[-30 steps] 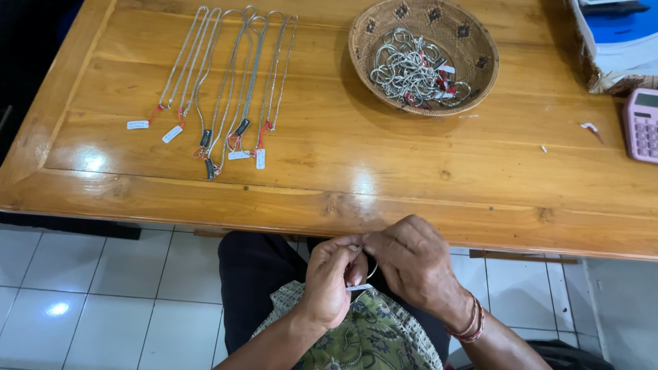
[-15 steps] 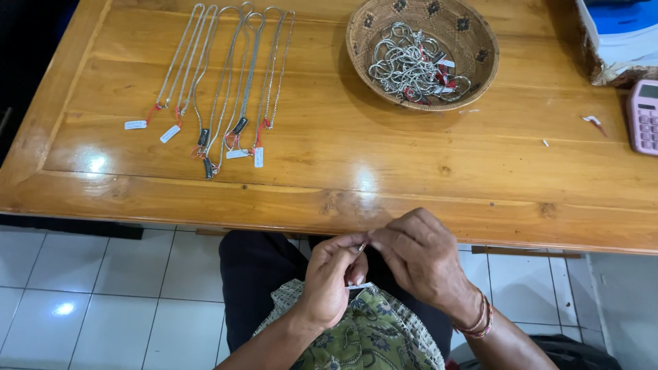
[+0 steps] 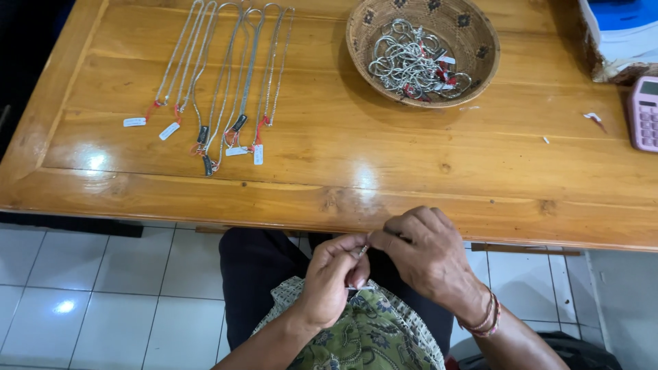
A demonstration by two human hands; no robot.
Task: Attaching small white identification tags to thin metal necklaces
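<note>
My left hand [image 3: 330, 279] and my right hand [image 3: 426, 255] meet over my lap, just below the front edge of the wooden table [image 3: 384, 164]. Both pinch a small silver piece of a chain [image 3: 362, 251] between the fingertips; most of it is hidden by my fingers. Several silver chains [image 3: 226, 82] with small white tags and red threads lie stretched out side by side on the table's left part. A round woven basket [image 3: 480, 55] at the back holds a tangled heap of silver chains [image 3: 415, 60].
A pink calculator [image 3: 644, 113] lies at the right edge of the table, and a box with a blue and white thing [image 3: 620, 31] stands in the far right corner. Small scraps [image 3: 593, 118] lie near them. White floor tiles [image 3: 103, 294] show below the table.
My hands have stayed over my lap. The fingers have shifted slightly as they work the small silver piece, and the view has moved a little.
</note>
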